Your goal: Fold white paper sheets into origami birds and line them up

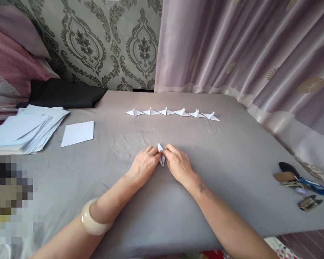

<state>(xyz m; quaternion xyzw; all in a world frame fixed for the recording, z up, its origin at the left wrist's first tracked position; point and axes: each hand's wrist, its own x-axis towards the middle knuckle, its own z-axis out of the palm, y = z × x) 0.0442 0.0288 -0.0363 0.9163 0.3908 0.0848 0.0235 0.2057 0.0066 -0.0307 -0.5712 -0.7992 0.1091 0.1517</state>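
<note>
Your fingers cover the middle of the folded paper; only its upper tip and the split lower points show between your hands, so you can't read the creases there. Your left hand is curled nearly closed, pinching the paper from the left; your right hand is bent in likewise from the right. Which fingertips grip is hard to make out. A pixelated patch hides the lower left, and the stack of sheets is cut off by the left edge. Your forearms cover part of the grey cloth nearest you. Six white cranes stand in a row beyond your hands; a loose sheet lies beside the stack, near the black cloth. Keys and a blue-handled thing, hard to name, sit well to your right.
</note>
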